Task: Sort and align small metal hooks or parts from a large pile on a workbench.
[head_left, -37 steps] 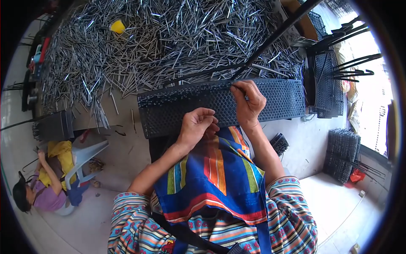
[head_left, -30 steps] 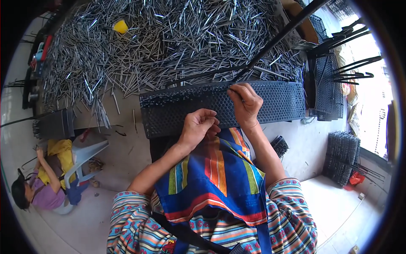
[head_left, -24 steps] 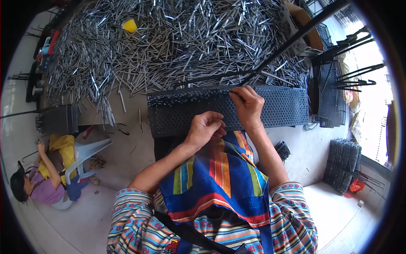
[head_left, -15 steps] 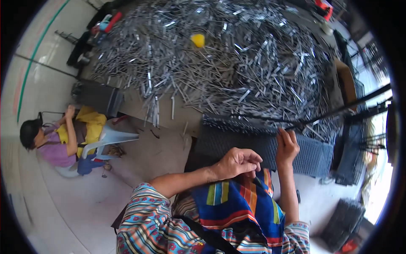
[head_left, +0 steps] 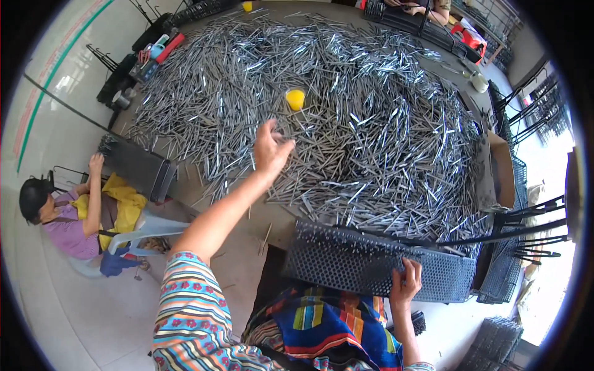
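A wide heap of thin grey metal strips (head_left: 346, 148) covers the table. Over its near left part my left hand (head_left: 271, 151) reaches out, thumb apart from the slightly bent, blurred fingers; I see nothing held in it. A dark box-shaped rack with a perforated front (head_left: 352, 263) stands at the near table edge, just ahead of my lap. My right hand (head_left: 405, 285) is at its front face, fingers curled in toward the thumb. Whatever those fingers hold, if anything, is too small to make out. A small yellow cup (head_left: 295, 99) sits among the strips beyond my left hand.
At the left a seated person (head_left: 80, 216) works at another dark rack (head_left: 139, 164). Part of a second person (head_left: 421, 7) shows at the far edge. An open cardboard box (head_left: 500, 170) and dark hooked rods (head_left: 532, 232) stand at the right.
My left hand has moved from above my lap forward and left over the strips. My right hand has come slightly lower and left in the picture. The view has tilted up.
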`<action>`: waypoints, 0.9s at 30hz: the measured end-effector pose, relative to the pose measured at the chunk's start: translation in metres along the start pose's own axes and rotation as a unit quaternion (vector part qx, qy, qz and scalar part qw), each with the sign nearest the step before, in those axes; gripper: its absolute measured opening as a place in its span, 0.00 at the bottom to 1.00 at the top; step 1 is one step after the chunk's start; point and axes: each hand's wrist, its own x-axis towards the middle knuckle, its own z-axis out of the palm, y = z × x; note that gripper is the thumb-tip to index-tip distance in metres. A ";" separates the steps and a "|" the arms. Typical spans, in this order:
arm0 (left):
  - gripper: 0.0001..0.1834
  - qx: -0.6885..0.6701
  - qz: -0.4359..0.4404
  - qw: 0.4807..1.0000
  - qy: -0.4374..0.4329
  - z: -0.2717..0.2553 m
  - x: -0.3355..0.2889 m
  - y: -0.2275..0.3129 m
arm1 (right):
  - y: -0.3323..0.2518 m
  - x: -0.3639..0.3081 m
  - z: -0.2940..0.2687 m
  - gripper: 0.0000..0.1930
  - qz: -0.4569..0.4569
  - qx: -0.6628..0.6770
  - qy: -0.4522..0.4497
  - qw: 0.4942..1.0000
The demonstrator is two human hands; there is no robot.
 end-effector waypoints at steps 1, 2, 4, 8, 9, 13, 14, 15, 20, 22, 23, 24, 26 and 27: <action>0.40 0.043 0.016 0.999 0.007 0.009 0.020 -0.006 | 0.001 0.000 0.000 0.18 0.012 -0.010 -0.012 1.000; 0.44 0.087 0.030 0.996 0.015 0.018 0.040 -0.009 | 0.003 0.000 0.000 0.17 0.025 -0.021 -0.024 0.999; 0.49 0.186 0.059 0.980 0.036 0.026 0.082 -0.018 | 0.002 -0.001 0.004 0.18 0.016 -0.046 -0.042 0.998; 0.56 0.257 0.031 0.966 0.022 0.056 0.133 -0.039 | 0.001 0.003 0.010 0.18 0.025 -0.075 -0.054 0.995; 0.59 0.279 0.050 0.958 0.046 0.061 0.142 -0.049 | -0.004 0.006 0.010 0.18 0.001 -0.083 -0.052 0.995; 0.57 0.296 -0.021 0.955 0.018 0.084 0.155 -0.046 | -0.006 0.010 0.009 0.15 -0.026 -0.106 -0.044 0.993; 0.57 0.295 -0.018 0.955 0.020 0.086 0.156 -0.047 | -0.006 0.011 0.010 0.14 -0.031 -0.111 -0.040 0.993; 0.55 0.278 -0.007 0.960 0.020 0.090 0.156 -0.049 | -0.003 0.008 0.010 0.14 -0.023 -0.112 -0.039 0.993; 0.50 0.270 0.036 0.961 0.050 0.093 0.153 -0.064 | -0.006 0.007 0.008 0.14 -0.031 -0.113 -0.051 0.992; 0.49 0.259 0.030 0.963 0.059 0.092 0.152 -0.065 | -0.009 0.010 0.010 0.14 -0.032 -0.110 -0.059 0.992; 0.47 0.248 0.022 0.966 0.069 0.088 0.150 -0.064 | -0.009 0.010 0.012 0.14 -0.036 -0.106 -0.070 0.991; 0.46 0.227 -0.022 0.973 0.042 0.082 0.149 -0.053 | -0.005 0.009 0.013 0.14 -0.020 -0.114 -0.066 0.991; 0.46 0.220 0.020 0.973 0.068 0.075 0.151 -0.051 | -0.003 0.004 0.012 0.14 -0.014 -0.107 -0.096 0.990; 0.46 0.215 0.040 0.973 0.076 0.073 0.151 -0.048 | -0.002 0.004 0.012 0.14 -0.012 -0.114 -0.072 0.991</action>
